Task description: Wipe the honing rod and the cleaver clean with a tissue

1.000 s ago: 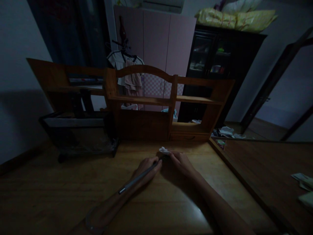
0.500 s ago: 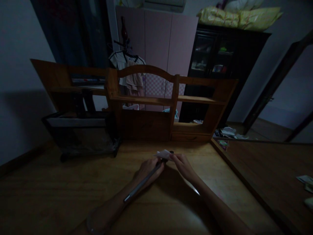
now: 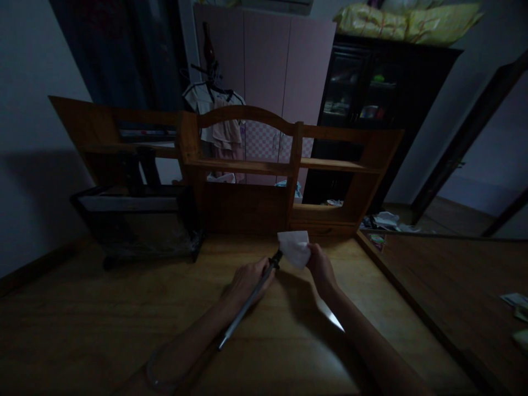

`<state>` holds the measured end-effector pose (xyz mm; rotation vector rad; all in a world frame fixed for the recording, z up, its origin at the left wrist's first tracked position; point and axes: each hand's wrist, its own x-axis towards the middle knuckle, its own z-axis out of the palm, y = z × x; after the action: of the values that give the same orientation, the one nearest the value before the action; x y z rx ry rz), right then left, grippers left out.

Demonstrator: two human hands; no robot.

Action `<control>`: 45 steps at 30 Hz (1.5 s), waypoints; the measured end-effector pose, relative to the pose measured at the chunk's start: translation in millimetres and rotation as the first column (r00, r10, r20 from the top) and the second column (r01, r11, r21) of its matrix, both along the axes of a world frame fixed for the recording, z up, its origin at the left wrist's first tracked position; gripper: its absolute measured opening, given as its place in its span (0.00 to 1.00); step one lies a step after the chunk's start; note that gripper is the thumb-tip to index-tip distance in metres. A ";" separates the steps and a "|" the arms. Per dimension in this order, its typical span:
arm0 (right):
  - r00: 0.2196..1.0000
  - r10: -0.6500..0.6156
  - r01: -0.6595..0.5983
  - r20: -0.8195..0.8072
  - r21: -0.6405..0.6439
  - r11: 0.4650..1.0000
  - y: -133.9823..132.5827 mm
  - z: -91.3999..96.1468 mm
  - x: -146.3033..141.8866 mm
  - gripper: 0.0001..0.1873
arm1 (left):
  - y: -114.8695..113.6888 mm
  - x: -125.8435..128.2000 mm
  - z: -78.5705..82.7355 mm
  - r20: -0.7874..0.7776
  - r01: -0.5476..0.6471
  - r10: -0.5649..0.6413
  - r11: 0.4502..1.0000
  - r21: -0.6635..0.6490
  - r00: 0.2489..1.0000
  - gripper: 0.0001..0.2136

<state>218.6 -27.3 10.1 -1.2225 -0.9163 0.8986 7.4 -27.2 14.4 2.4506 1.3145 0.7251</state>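
Fingers closed, my left hand [image 3: 249,280] grips a thin grey metal rod [image 3: 247,303] near its black fitted end. The rod slants across the hand, with its narrow silver tip toward me; its exact kind is unclear in the dim light. My right hand [image 3: 322,269] pinches the edge of a white sheet [image 3: 295,247] that looks like a tissue or wipe. It hangs spread out just beside the rod's black end, and I cannot tell whether they touch. Both hands are above the wooden tabletop [image 3: 198,313].
A wooden shelf unit [image 3: 243,168] stands along the table's far edge. At the left is a black-framed box-like appliance [image 3: 140,225]. A raised wooden edge [image 3: 396,280] borders the tabletop on the right, with a brown surface [image 3: 445,275] beyond it.
My right hand has moved slightly right, away from the left one, and the crumpled white sheet is now spread open. The rod's near tip has shifted a little right and down.
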 end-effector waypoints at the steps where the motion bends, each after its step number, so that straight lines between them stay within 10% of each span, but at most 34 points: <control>1: 0.999 -0.049 0.049 0.013 0.031 0.998 -0.2 0.7 2.5 0.18 | 0.2 -0.2 0.1 -0.005 -0.002 0.002 1.000 0.007 1.000 0.08; 18: 0.685 0.190 -0.434 0.704 0.184 0.882 -20.7 6.2 -29.3 0.16 | -0.5 -2.1 1.4 -0.042 0.030 -0.029 0.999 0.012 0.999 0.05; 30: 0.311 -0.004 -0.507 0.950 0.169 0.845 -17.6 8.2 -28.1 0.09 | -3.5 2.1 -3.0 -0.172 0.086 -0.070 0.992 0.087 0.983 0.10; 39: 0.779 -0.091 -0.097 0.621 0.261 0.960 -12.7 10.8 -14.4 0.15 | -5.0 2.7 1.9 -0.139 0.057 -0.055 0.998 0.011 0.989 0.12; 45: 0.838 -0.065 -0.087 0.542 0.249 0.965 -11.2 13.0 -4.1 0.17 | -4.7 2.4 0.6 -0.119 0.073 -0.066 0.996 0.054 0.991 0.12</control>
<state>214.5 -38.5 23.1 -1.2584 -1.4536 0.4044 9.8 -31.9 15.0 2.6077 1.2573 0.6190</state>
